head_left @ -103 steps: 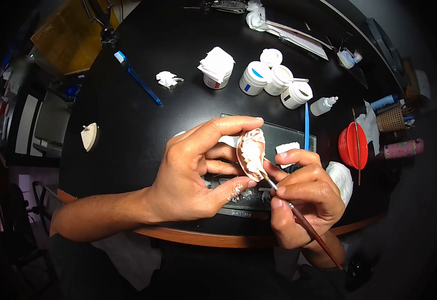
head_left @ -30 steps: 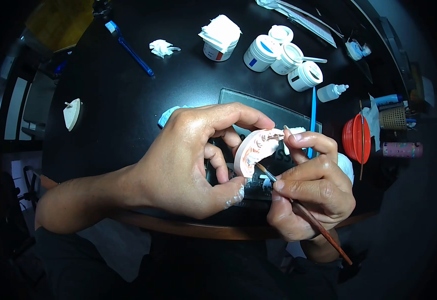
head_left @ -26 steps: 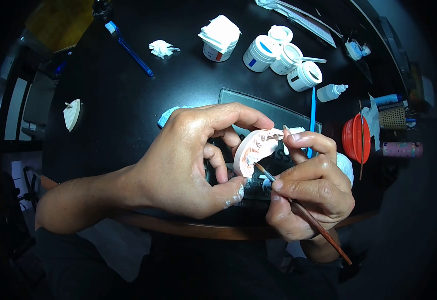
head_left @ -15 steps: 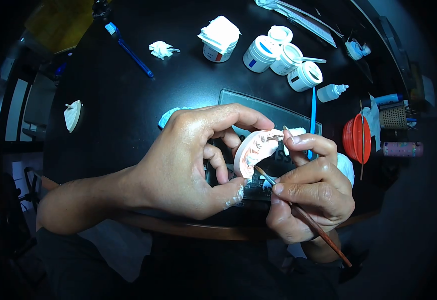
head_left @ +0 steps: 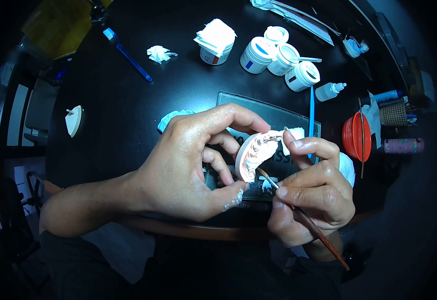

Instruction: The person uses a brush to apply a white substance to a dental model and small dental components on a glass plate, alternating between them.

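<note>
A pale pink dental cast [head_left: 249,156] with an arch of teeth is gripped by my left hand [head_left: 193,160], thumb at its lower end and index finger at its upper edge. My right hand [head_left: 318,195] holds a thin brush [head_left: 312,227] with a reddish-brown handle, its tip close to the inner side of the cast. Whether the tip touches is hard to tell. My right index fingertip is near the cast's upper right end. Beneath both hands lies a glass slab [head_left: 258,104] with white material on it.
White jars [head_left: 257,56] and a paper-topped jar [head_left: 215,50] stand at the back, beside a small bottle [head_left: 330,91]. A red bowl [head_left: 353,136] with another brush is at right. A blue toothbrush [head_left: 131,59] and a small cast piece [head_left: 73,121] lie left.
The cast has tilted slightly in my left hand, and the brush tip has moved a little right, away from its lower end. The camera view has shifted slightly.
</note>
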`<act>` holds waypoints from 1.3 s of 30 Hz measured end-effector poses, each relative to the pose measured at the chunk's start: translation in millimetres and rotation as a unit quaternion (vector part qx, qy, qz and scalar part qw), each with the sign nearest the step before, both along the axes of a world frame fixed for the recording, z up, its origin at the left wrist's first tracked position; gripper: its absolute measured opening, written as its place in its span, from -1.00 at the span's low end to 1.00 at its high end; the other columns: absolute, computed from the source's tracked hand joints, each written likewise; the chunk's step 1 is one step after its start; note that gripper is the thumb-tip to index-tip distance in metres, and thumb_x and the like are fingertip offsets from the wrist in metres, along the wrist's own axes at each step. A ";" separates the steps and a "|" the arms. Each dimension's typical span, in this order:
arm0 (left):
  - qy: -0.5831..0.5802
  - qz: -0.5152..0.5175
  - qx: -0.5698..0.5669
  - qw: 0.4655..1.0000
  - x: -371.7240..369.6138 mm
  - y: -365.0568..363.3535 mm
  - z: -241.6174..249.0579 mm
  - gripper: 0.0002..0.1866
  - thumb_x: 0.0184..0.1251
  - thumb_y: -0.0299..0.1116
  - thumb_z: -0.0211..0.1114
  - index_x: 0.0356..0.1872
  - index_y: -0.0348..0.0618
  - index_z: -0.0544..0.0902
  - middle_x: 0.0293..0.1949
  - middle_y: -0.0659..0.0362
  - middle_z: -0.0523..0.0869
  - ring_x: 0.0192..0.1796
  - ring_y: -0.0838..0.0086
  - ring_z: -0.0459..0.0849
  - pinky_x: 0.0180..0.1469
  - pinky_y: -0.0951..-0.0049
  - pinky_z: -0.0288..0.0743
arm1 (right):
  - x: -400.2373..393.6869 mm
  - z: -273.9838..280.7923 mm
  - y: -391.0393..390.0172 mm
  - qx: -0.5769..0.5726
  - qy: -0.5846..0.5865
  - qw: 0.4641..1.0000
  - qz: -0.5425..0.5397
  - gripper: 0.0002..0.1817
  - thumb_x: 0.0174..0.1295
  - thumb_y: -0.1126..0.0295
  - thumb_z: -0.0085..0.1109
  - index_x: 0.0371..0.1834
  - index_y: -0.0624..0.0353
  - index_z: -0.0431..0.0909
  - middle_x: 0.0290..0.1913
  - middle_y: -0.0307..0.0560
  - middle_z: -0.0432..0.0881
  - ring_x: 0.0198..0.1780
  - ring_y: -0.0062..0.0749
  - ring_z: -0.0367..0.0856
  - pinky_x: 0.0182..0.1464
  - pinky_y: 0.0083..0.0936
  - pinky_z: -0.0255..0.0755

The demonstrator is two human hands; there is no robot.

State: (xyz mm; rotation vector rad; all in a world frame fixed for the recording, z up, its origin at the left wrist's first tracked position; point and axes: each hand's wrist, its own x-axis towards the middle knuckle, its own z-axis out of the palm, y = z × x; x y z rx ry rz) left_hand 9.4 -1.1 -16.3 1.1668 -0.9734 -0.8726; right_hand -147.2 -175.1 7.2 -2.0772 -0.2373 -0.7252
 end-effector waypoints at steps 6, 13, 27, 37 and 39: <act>0.020 0.053 0.002 0.998 -5.5 -1.7 -1.0 -0.23 0.12 -0.69 0.55 0.42 -0.49 0.43 0.30 -0.05 0.49 0.10 0.51 0.73 0.02 0.61 0.80 | -6.2 9.5 11.4 -0.107 -0.010 0.994 0.015 -0.76 -0.03 0.45 0.65 -0.26 0.13 0.84 -0.25 -0.19 0.77 0.09 -0.12 0.66 0.20 -0.19 0.77; -0.042 0.101 -0.011 0.994 -5.5 -3.6 -2.8 -0.20 0.10 -0.73 0.52 0.44 -0.46 0.42 0.24 -0.03 0.50 0.09 0.49 0.75 0.05 0.55 0.83 | -2.3 13.5 17.8 -0.189 -0.001 0.981 0.045 -0.74 -0.02 0.45 0.65 -0.22 0.14 0.85 -0.24 -0.21 0.81 0.08 -0.21 0.73 0.02 -0.37 0.74; -0.042 0.095 -0.047 0.993 -8.0 -3.2 -7.8 -0.18 0.09 -0.72 0.55 0.38 -0.47 0.30 0.26 -0.07 0.45 0.25 0.37 0.71 0.20 0.42 0.80 | -1.5 -4.2 13.0 0.078 -0.005 0.997 -0.023 -0.84 0.11 0.62 0.42 -0.23 0.31 0.69 -0.37 0.01 0.71 0.10 0.08 0.71 0.19 -0.08 0.73; -0.085 0.093 -0.051 0.991 -9.5 -1.5 -6.0 -0.22 0.10 -0.72 0.56 0.33 -0.50 0.30 0.25 -0.10 0.45 0.28 0.30 0.72 0.24 0.40 0.79 | 1.9 -16.3 14.7 0.085 -0.048 0.995 -0.013 -0.84 0.09 0.67 0.45 -0.28 0.29 0.69 -0.34 0.00 0.70 0.10 0.11 0.75 0.06 -0.18 0.83; -0.092 0.096 -0.053 0.990 -9.3 -1.9 -6.2 -0.22 0.10 -0.72 0.57 0.33 -0.50 0.30 0.25 -0.11 0.46 0.26 0.31 0.73 0.23 0.41 0.79 | 1.7 -16.5 15.1 0.078 -0.046 0.996 -0.013 -0.85 0.11 0.66 0.46 -0.29 0.29 0.69 -0.34 0.00 0.69 0.10 0.11 0.75 0.06 -0.18 0.83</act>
